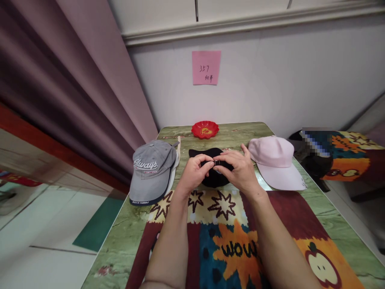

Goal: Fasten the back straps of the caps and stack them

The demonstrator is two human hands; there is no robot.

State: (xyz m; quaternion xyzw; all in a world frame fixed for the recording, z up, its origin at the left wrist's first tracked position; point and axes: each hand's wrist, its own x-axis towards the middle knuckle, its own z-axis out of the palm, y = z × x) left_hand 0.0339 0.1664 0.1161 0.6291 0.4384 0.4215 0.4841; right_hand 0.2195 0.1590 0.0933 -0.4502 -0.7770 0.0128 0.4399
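Black fabric cap sits at twelve o'clock over the green wood-patterned tabletop, just beyond and between the hands, one edge jutting toward ten. Left hand at nine and right hand at three, equally near, pinch it around its small silvery buckle.

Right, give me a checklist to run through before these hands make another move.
1. Both hands free: not ok; the left hand and right hand are both at the strap of the black cap.
2. Buckle in view: ok, it shows between the fingertips.
3. Strap fully fastened: cannot tell; fingers cover parts of it.
4. Grey cap clear of the left hand: ok, there is a gap between them.
5. Pink cap clear of the right hand: cannot tell; a raised finger shows right beside it.
6. Red dish out of the way: ok, it sits beyond the black cap.
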